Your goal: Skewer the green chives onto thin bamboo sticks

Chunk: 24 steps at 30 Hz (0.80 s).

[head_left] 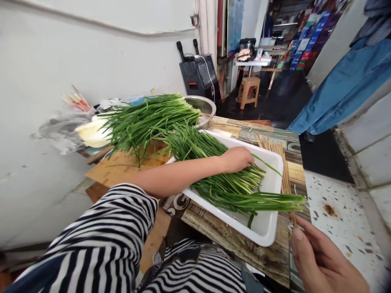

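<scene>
Left hand (236, 159): reaching over the white tray (269, 235), curled palm-down on the chives (242, 183); hidden at the fingertips, so cannot tell whether closed on any stalks.
Right hand (317, 248): pinching a thin stick (293, 220) between thumb and fingers, just outside the tray's near right corner.
Both hands: well apart from each other.
Chives: lying lengthwise inside the tray, with stem ends toward the right and leafy ends spilling over the left rim.
Front bunch (275, 201): laid across the tray on the near side, reaching past the right rim to just above the right hand; cannot tell whether pierced by the stick.
Second heap (152, 118): piled beyond the tray to the left, beside a metal bowl (207, 105).
Spare sticks (286, 175): bundled along the tray's right side, on the wood-patterned surface (220, 231).
Sleeve (106, 228): striped black and white, pushed up to around the left elbow.
Background: black speaker (200, 75) by the wall, brown stool (248, 91) farther back.
</scene>
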Motion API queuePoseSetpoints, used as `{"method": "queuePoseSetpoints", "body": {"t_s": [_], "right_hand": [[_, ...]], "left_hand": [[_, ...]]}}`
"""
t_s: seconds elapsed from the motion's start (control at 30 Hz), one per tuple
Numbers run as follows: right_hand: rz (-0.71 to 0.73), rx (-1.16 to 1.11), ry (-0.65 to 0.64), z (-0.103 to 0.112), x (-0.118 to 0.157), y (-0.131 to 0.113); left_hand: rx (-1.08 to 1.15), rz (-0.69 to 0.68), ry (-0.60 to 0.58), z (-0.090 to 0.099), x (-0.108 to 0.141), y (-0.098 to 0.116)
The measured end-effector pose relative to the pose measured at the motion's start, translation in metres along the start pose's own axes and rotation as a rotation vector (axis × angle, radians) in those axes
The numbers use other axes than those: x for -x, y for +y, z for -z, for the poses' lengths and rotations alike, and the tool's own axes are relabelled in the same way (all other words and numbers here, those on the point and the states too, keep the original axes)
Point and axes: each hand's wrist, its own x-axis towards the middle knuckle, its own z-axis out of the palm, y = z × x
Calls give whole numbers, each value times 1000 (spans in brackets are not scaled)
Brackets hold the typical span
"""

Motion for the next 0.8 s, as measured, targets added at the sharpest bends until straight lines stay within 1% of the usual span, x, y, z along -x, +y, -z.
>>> {"method": "queuePoseSetpoints", "body": {"t_s": [0.1, 0.2, 0.27, 0.37, 0.47, 0.5, 0.57, 0.63, 0.7, 0.73, 0.8], "right_hand": [[-111, -53, -24, -2, -7, -4], [-158, -208, -122, -4, -13, -1], [-160, -297, -160, -6, -16, 3], [-177, -380, -160, -9, -19, 9], [-232, -402, -174, -9, -20, 11], [-247, -398, -176, -9, -20, 10], [-262, -389, -175, -8, -21, 9], [-259, -384, -180, -7, -22, 9], [-252, -369, -195, -5, -23, 9], [-247, -351, -205, -5, -24, 9], [-214, -301, -216, -4, -25, 9]], "left_hand": [[-62, -48, 16, -1, -8, 5], [-99, -135, -47, -5, -12, 9], [-111, -141, -78, -10, -14, 12], [-91, -124, -73, -16, -13, 15], [-25, -151, -68, -13, -13, 19], [18, -136, -46, -9, -13, 20], [173, -50, 48, -2, -13, 22], [415, 69, 146, 6, -13, 24], [659, 172, 199, 10, -12, 25], [746, 203, 217, 12, -11, 25], [826, 233, 273, 14, -8, 27]]}}
